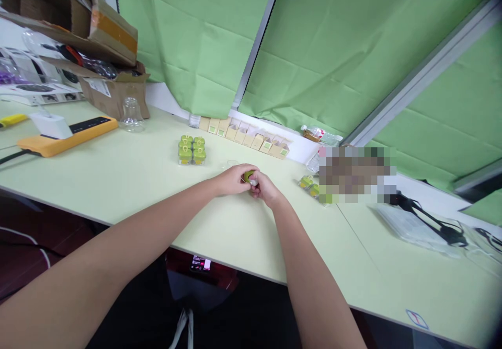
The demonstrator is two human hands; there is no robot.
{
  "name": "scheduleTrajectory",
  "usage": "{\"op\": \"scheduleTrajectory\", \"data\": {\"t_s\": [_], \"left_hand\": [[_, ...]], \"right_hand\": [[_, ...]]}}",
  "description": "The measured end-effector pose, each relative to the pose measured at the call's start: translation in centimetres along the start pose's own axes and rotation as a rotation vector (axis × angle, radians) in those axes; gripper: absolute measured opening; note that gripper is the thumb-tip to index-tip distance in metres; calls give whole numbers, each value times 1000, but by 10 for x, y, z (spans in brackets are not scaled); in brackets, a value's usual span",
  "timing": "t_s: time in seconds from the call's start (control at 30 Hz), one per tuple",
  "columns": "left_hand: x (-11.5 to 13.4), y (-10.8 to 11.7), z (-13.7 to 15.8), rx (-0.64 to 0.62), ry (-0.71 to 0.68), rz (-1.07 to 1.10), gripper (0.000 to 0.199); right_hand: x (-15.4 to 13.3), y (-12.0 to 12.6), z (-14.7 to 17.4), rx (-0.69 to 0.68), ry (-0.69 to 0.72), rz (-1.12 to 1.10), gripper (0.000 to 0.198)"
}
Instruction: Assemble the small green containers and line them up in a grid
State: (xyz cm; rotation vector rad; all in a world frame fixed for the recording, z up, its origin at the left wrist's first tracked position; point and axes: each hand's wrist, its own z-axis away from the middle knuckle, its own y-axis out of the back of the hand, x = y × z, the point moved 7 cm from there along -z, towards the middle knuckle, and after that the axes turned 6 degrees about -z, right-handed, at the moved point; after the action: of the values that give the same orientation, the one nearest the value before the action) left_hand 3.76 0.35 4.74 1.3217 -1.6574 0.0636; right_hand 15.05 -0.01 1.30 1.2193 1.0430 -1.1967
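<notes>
Object (248,176), small and green, was between your two hands, over the pale table (239,234). Your left hand (234,178) had its fingers clamped around it; your right hand (266,188) pinched it near a whitish part (254,182). To the left stood green-topped containers (192,151); farther back, small cardboard boxes (248,136) made one row.

An office-like workroom: a long table (137,179) holds a power strip (88,130), cardboard boxes (113,29) and cartons (248,136) before green blinds (196,35).
</notes>
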Motion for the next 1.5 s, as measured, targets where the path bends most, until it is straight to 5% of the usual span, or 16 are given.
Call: {"op": "scheduleTrajectory", "data": {"t_s": [0.3,0.57,0.77,1.1,1.23,1.33,1.5], "left_hand": [[-13,10,1,74,96,-70,46],[-26,12,0,139,183,-92,40],[-27,12,0,165,197,-98,39],[-37,2,-4,126,286,215,24],[-32,1,-7,148,293,332,18],[-29,2,-7,176,336,411,15],[-28,9,-8,240,326,467,21]], "right_hand": [[4,14,3,-52,-74,-16,23],[-3,44,-3,258,91,300,27],[-3,41,-5,255,247,527,31],[-4,38,-2,240,264,658,47],[-24,32,5,316,429,709,34],[-40,26,14,361,499,613,23],[-29,1,12,80,169,148,35]]}}
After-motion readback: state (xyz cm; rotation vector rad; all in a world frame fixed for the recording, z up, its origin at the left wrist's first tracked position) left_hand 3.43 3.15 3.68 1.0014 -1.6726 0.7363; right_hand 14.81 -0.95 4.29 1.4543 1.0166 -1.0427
